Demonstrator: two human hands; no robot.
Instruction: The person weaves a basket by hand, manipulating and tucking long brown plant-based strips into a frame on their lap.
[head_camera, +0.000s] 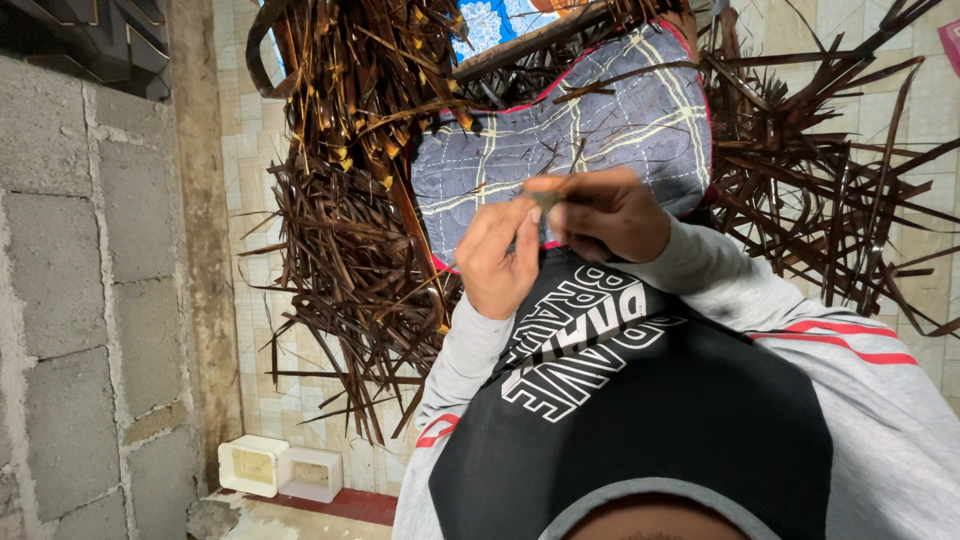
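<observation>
Over quilt edge (560, 140), L hand (500, 262) & R hand (608, 215) both pinching thin strip (545, 200)

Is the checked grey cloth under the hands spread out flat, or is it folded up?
Spread out. The checked grey cloth lies open under both hands, its red-trimmed edge visible, with dark brown strips lying around it and a few across it.

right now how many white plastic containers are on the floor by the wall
2. One white container sits at the foot of the grey block wall, and a second white container stands beside it, the two side by side. More may be hidden under the strips.
</observation>
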